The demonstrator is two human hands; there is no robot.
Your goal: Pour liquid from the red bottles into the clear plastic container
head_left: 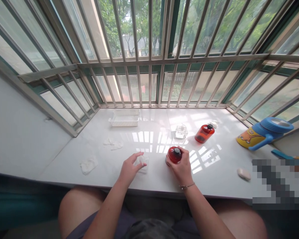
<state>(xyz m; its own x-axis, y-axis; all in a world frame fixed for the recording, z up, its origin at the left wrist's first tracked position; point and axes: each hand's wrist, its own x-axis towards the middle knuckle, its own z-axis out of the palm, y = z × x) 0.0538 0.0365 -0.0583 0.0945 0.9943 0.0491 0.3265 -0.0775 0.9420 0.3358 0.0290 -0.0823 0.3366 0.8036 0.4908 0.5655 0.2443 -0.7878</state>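
Observation:
My right hand (180,164) is wrapped round a red see-through bottle (174,155) with a black cap, which stands near the table's front edge. To its left, my left hand (132,167) has thumb and fingers curved about the top of a small clear square glass container (144,168). The container's outline is faint against the white table. Another red bottle (204,133) with a black cap stands farther back on the right. Beside that bottle, to the left, is a second clear glass container (181,132).
A white plastic basket (124,120) sits by the window bars. Crumpled white tissues (88,165) lie at the left. On the right are a blue and yellow mug-shaped container (264,132) with a handle and a pale, soap-like block (244,174). A blurred-out patch covers the far right.

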